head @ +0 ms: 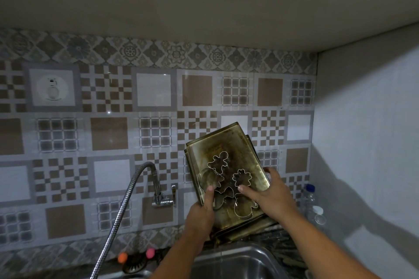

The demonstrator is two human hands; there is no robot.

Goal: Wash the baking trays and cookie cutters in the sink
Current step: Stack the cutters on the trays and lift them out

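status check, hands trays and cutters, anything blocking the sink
Left hand and right hand grip tilted tray stack, thumbs pinning cookie cutters. Water trickling into sink. Faucet hose left of it, nothing blocking.

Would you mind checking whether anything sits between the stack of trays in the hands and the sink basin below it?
Nothing visible does. The baking trays, held tilted by the left hand and right hand with cookie cutters on top, hang directly above the open sink.
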